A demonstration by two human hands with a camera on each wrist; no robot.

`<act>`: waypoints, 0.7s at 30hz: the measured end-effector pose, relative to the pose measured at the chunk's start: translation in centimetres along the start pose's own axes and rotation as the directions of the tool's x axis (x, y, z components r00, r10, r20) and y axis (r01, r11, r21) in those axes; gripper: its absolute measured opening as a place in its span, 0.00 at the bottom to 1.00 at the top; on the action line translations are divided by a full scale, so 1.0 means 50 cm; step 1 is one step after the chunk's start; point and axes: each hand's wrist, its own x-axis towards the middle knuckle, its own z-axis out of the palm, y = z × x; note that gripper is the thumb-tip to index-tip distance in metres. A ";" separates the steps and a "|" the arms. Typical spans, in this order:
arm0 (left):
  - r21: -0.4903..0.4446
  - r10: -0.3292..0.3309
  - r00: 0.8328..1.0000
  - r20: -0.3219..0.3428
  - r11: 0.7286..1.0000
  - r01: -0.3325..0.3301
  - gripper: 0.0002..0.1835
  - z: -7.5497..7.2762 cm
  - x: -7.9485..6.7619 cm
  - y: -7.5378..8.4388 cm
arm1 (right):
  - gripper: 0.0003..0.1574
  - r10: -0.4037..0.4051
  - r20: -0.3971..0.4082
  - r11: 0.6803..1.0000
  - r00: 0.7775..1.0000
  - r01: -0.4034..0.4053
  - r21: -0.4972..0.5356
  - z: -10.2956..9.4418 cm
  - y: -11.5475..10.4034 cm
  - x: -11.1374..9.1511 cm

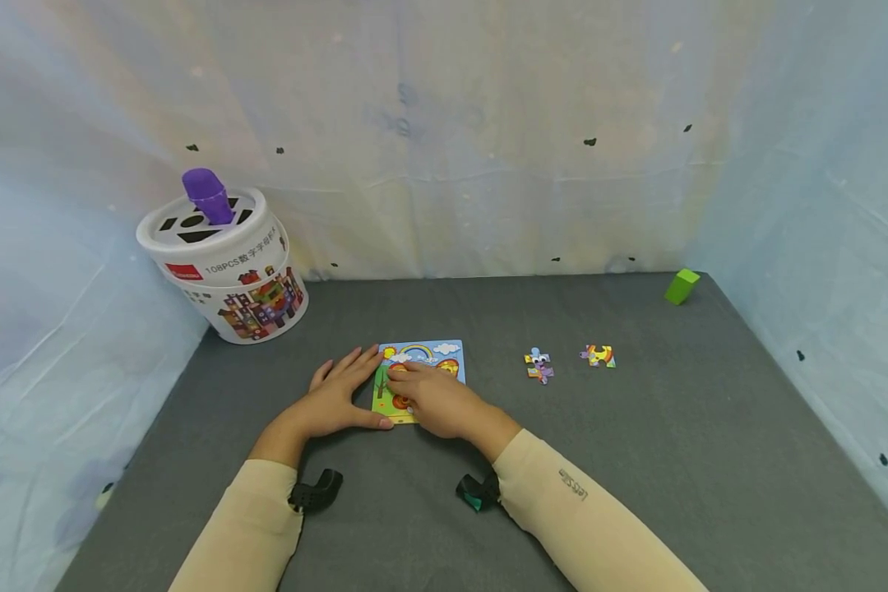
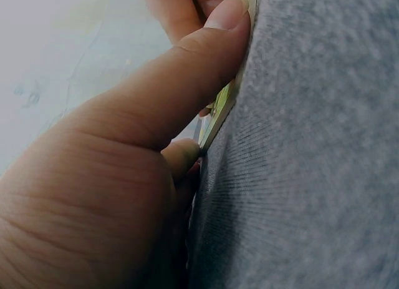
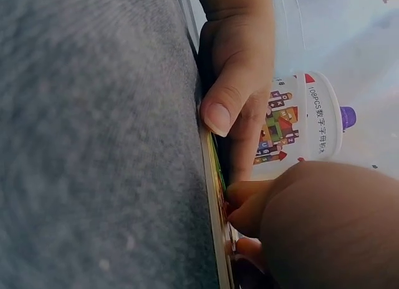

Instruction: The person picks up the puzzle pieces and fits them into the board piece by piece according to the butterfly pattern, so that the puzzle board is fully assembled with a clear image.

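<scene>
A colourful jigsaw puzzle board [image 1: 423, 347], with a rainbow and clouds along its top, lies flat on the grey table. My left hand [image 1: 333, 400] rests at its left side, fingers spread at the upper left corner and thumb on the lower left edge. Across the board's middle reaches my right hand [image 1: 440, 399], its fingertips pressing on the picture. In the right wrist view those fingertips touch the board's surface; any piece beneath them is hidden. Loose puzzle pieces, a blue and purple cluster [image 1: 538, 366] and a yellow and orange one [image 1: 599, 356], lie to the right.
At the back left stands a white block bucket [image 1: 225, 271] with a purple block [image 1: 209, 197] on its slotted lid. A green block [image 1: 682, 286] sits near the back right corner. Pale curtains [image 1: 444, 164] surround the grey table [image 1: 673, 460].
</scene>
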 end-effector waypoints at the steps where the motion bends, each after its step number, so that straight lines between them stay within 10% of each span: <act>1: 0.000 0.000 1.000 0.000 1.000 0.000 0.67 -0.001 0.000 0.001 | 0.30 0.001 0.015 1.000 1.000 -0.001 -0.006 -0.001 -0.001 -0.002; 13: -0.015 -0.009 1.000 -0.002 1.000 0.009 0.67 0.001 -0.004 0.000 | 0.29 0.031 -0.071 0.970 0.997 -0.013 0.243 0.004 0.011 -0.007; 21: -0.001 -0.004 1.000 -0.005 1.000 0.004 0.68 -0.001 -0.001 0.003 | 0.31 0.222 -0.279 0.741 0.934 0.025 0.671 -0.018 0.043 -0.031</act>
